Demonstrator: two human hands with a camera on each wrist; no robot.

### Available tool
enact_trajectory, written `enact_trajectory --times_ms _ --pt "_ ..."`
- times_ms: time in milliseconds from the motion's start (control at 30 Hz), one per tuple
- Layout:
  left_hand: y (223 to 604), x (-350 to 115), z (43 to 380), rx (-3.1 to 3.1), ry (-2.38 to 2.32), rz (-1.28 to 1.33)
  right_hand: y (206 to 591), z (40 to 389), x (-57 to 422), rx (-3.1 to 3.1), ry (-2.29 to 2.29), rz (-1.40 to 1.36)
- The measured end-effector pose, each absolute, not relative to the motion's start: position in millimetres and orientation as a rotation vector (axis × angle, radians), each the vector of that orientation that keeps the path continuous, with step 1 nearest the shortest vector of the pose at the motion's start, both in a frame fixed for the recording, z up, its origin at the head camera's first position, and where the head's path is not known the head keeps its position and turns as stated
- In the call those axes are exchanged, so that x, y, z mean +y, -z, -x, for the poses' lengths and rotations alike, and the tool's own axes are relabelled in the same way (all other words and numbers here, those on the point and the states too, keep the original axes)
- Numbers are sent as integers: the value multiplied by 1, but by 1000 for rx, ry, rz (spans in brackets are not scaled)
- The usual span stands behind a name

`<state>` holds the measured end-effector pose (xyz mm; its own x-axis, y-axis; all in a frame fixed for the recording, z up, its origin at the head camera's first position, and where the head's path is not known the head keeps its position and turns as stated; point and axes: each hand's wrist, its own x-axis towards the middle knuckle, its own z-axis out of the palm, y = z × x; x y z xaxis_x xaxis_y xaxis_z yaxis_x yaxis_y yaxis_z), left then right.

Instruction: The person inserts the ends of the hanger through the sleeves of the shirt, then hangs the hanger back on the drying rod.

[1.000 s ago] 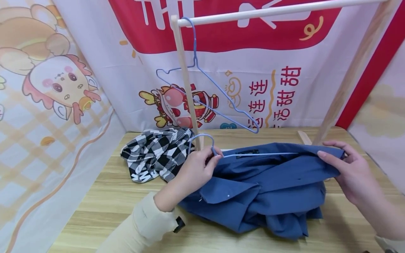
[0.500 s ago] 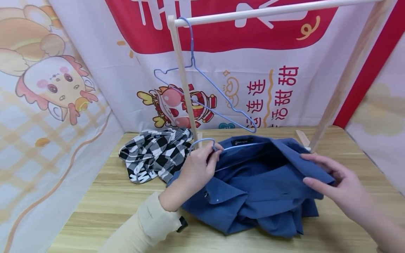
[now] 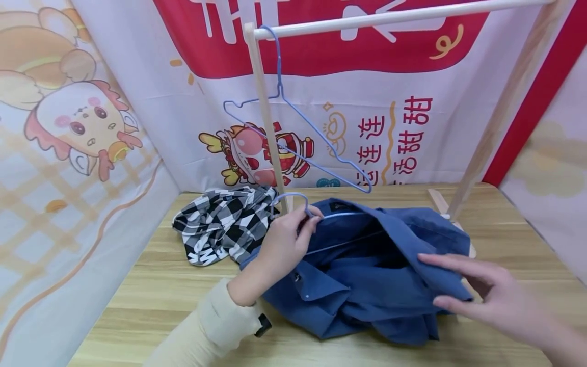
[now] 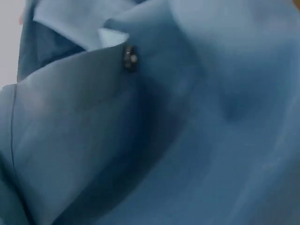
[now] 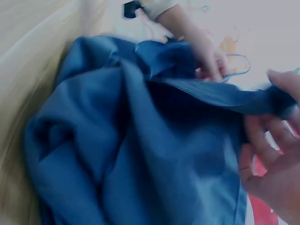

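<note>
A blue collared shirt (image 3: 376, 285) lies bunched on the table, its neck opening gaping and a dark label (image 3: 344, 207) inside the collar. My left hand (image 3: 286, 239) pinches a thin blue wire hanger (image 3: 293, 194) just below its hook; the hanger's lower part runs inside the shirt. At the right, my right hand (image 3: 495, 298) holds the shirt's front edge between thumb and fingers, and the right wrist view shows the thumb (image 5: 283, 82) over the cloth. Blue fabric with a small dark button (image 4: 130, 58) fills the left wrist view.
A wooden rack with a pale crossbar (image 3: 403, 19) stands behind the shirt. A second blue hanger (image 3: 337, 146) hangs at its left end. Beside the left post (image 3: 270, 122), a black-and-white checked garment (image 3: 224, 224) lies crumpled on the wooden table (image 3: 151, 285).
My right hand has drawn the shirt's edge left and toward me, widening the neck opening and baring more of the hanger inside. The left hand has stayed nearly in place on the hanger.
</note>
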<state>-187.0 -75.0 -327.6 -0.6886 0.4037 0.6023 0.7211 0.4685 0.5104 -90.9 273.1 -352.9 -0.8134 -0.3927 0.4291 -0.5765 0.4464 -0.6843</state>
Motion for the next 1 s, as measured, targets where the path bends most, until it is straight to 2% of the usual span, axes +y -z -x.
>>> enact_trajectory --times_ms 200,533,1000 --pt "320 -84 188 -2312 1213 995 356 95 273 -2656 -937 -947" --pt "311 -85 178 -2393 1288 1071 330 113 263 -2320 -690 -744" --pt "310 -73 167 -2294 1195 1167 335 128 241 -2318 -694 -794"
